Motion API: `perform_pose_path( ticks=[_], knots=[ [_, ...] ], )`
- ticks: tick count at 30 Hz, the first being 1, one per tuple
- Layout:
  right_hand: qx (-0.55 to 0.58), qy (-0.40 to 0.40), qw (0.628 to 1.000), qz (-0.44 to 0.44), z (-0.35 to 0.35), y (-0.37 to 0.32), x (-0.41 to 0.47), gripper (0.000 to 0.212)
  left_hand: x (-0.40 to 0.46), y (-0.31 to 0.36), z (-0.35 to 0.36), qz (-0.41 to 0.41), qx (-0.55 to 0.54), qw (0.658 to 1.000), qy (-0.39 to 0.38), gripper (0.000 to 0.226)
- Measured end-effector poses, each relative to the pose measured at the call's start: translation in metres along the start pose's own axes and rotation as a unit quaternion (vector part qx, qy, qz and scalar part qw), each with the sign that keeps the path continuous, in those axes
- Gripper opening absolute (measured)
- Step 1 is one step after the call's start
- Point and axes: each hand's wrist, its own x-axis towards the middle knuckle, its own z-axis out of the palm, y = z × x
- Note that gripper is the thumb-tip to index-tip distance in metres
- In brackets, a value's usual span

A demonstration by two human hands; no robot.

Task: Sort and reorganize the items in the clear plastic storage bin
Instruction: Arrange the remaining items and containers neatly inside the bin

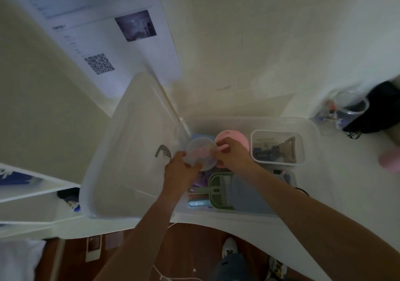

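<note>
Head view: a white table (337,172) runs under a pale wall, its near edge curving over a brown wooden floor (190,248) where a white shoe (229,246) shows. A printed sheet with a dark photo and a QR code (99,63) hangs on the wall at the left, and white shelves (32,196) stand at the left edge.

The clear plastic storage bin (311,133) sits on the table against the wall. Its clear lid (134,150) leans open to the left, with a grey latch (162,151) near the hands.

Both hands meet over the bin's left half. The left hand (180,170) grips the near rim of a small round clear container (201,155) — fingers curled around it. The right hand (232,154) pinches the same container's far side; its grip is narrow, closed on the rim. Just behind it lies a pink round dish (232,140), partly covered by the right hand.

Inside the bin, to the right, stands a clear rectangular box (278,147) holding small blurred items. Nearer the person lie a green dustpan with brush (220,190), a folded grey-blue cloth (251,194) and a light-blue brush (200,203), partly hidden by the forearms.

On the table at far right stand a clear jar (348,109) and a black object (383,107); a pink thing (389,161) is blurred at the edge.
</note>
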Motion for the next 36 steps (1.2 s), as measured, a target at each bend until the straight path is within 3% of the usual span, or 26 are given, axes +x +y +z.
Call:
perform_pose_path(
  ticks=[3,6,13,15,18,21,23,25,28,33,36],
  knots=[
    [-0.102,-0.041,0.994,0.004,-0.016,0.013,-0.024,0.026,-0.015,-0.006,-0.005,0.028,0.027,0.995,-0.095,0.019],
    [-0.280,-0.043,0.958,-0.043,-0.018,0.025,-0.038,0.016,-0.019,-0.014,-0.002,0.027,0.078,0.984,-0.159,0.021],
    [-0.368,-0.046,0.925,-0.080,-0.012,0.028,-0.053,0.021,-0.015,-0.010,0.007,0.048,0.177,0.972,-0.147,0.027],
    [-0.367,-0.047,0.927,-0.068,-0.012,0.026,-0.055,0.019,-0.016,-0.007,0.008,0.062,0.202,0.967,-0.143,0.027],
    [-0.344,-0.031,0.936,-0.061,-0.011,0.029,-0.055,0.035,-0.018,-0.004,0.010,0.044,0.192,0.973,-0.121,0.018],
    [-0.329,0.003,0.939,-0.098,-0.014,0.027,-0.060,0.008,-0.019,-0.013,0.014,0.103,0.203,0.973,-0.036,0.026],
    [-0.340,0.001,0.930,-0.138,-0.016,0.025,-0.064,0.034,-0.018,-0.021,0.018,0.175,0.158,0.971,0.024,0.015],
    [-0.364,-0.031,0.913,-0.182,-0.013,0.026,-0.068,0.035,-0.016,-0.028,0.026,0.236,0.146,0.960,-0.026,0.030],
    [-0.381,-0.039,0.905,-0.186,-0.005,0.029,-0.069,0.031,-0.014,-0.034,0.037,0.260,0.179,0.945,-0.090,0.038],
    [-0.368,-0.032,0.909,-0.193,-0.007,0.027,-0.069,0.029,-0.016,-0.037,0.038,0.268,0.148,0.949,-0.074,0.036],
    [-0.332,-0.001,0.927,-0.176,-0.016,0.028,-0.070,0.039,-0.021,-0.039,0.030,0.257,0.110,0.960,-0.009,0.040]
  ],
)
